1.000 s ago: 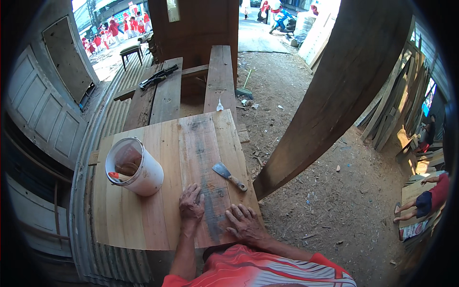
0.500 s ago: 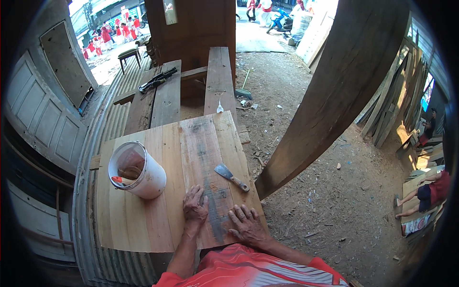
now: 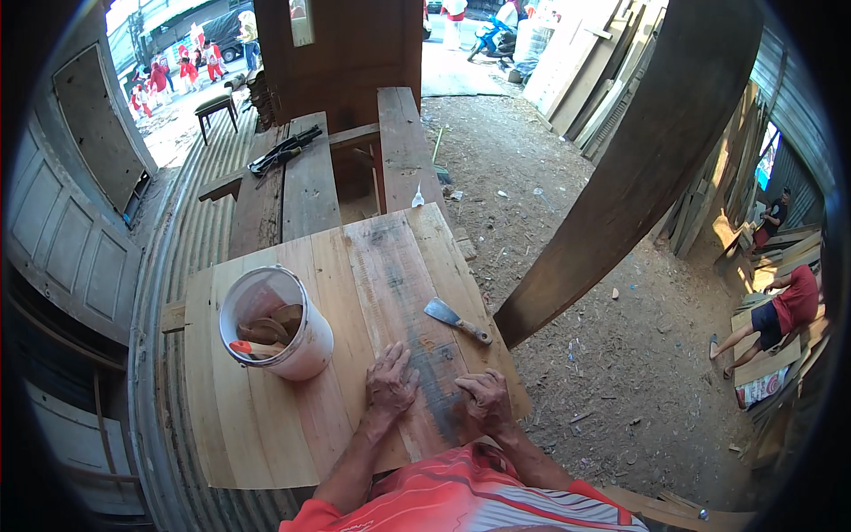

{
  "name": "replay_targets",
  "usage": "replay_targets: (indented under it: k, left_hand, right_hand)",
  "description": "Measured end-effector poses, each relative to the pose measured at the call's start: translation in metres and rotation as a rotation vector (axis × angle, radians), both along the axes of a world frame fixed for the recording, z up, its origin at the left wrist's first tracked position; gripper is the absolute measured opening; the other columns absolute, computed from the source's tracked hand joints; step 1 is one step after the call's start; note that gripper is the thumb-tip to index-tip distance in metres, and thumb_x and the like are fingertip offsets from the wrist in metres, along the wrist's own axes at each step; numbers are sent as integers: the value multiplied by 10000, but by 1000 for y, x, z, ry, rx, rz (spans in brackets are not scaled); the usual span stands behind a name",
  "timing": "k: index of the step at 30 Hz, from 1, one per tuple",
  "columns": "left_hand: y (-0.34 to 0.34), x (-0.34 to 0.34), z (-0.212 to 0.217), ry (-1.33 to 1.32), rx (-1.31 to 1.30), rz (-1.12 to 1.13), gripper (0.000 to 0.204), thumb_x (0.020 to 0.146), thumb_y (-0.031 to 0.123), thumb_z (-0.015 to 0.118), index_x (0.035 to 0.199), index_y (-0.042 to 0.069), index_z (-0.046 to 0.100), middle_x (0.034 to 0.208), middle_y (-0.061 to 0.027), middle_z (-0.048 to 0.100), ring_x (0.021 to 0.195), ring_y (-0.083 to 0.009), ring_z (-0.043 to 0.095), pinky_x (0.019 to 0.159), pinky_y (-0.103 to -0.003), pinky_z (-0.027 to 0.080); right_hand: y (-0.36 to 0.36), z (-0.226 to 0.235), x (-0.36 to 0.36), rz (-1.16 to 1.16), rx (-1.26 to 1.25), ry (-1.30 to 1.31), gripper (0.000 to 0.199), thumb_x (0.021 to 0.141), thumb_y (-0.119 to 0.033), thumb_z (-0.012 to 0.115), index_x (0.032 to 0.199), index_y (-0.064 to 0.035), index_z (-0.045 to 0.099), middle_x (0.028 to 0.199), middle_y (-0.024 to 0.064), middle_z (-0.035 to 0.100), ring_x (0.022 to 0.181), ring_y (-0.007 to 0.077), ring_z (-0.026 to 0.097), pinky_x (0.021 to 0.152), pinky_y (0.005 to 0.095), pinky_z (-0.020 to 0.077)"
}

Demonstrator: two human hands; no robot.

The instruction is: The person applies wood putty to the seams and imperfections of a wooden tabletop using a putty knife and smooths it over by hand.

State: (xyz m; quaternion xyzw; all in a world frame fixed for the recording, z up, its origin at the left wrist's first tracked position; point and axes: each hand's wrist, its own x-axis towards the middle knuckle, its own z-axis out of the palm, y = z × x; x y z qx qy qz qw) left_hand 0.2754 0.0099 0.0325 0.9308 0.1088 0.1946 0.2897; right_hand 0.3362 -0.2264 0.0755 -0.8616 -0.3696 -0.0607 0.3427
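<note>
My left hand (image 3: pixel 391 383) lies flat on the wooden panel (image 3: pixel 257 434), its fingers stretched out beside a dark-stained plank. To the right, my right hand (image 3: pixel 487 398) rests on the panel with its fingers curled in; whatever they may hold is hidden. Just beyond my right hand lies a putty knife (image 3: pixel 458 321) with a metal blade and a worn handle, touched by neither hand. A white plastic bucket (image 3: pixel 310 341) stands left of my hands, holding brown curved pieces and something with an orange-red end.
A thick dark wooden beam (image 3: pixel 638 168) slants up past the panel's right edge. Old planks (image 3: pixel 310 191) behind the panel carry a black tool (image 3: pixel 284 149). A small white nozzle (image 3: pixel 417 197) sits at the far edge. At right, a person (image 3: pixel 789 306) bends over stacked boards.
My right hand has gone from lying flat with fingers spread to curled fingers. My left hand stays flat. The whole view has shifted slightly, with bucket and putty knife still in place on the panel.
</note>
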Motion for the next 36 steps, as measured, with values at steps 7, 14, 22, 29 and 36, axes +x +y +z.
replay_targets:
  k: [7,14,22,29,36]
  left_hand:
    - [14,-4,-9,-39,-6,-115,531,902,310,743,1357,39,694,1527,-175,591,1444,-354,524,1158,-487,412]
    - [16,-4,-8,-59,-47,-143,494,937,322,716,1336,29,703,1525,-179,588,1456,-350,506,1191,-481,385]
    - [16,-4,-9,-56,-64,-137,486,943,322,714,1328,27,704,1516,-182,593,1459,-353,499,1205,-478,372]
    - [17,-4,-14,-87,-75,-136,466,931,297,727,1307,22,714,1498,-185,607,1444,-358,515,1200,-482,385]
    - [16,-3,-15,-108,-74,-134,444,914,265,745,1288,25,726,1466,-183,635,1426,-372,538,1189,-488,406]
  right_hand:
    - [31,1,-21,-79,81,9,91,930,-108,747,1019,-112,768,995,45,786,975,240,735,1065,462,450]
    - [42,-2,-51,-96,89,-14,53,907,-89,759,959,-80,761,923,97,760,922,307,727,982,437,513]
    - [36,-5,-65,-120,69,49,65,882,-114,771,907,-63,740,878,120,742,870,339,727,846,438,551]
    - [54,-17,-84,-48,68,83,130,866,-136,821,917,-52,735,880,125,740,816,332,716,749,431,552]
    - [69,-22,-95,22,108,45,143,860,-57,728,999,-56,693,936,137,731,844,353,711,759,445,563]
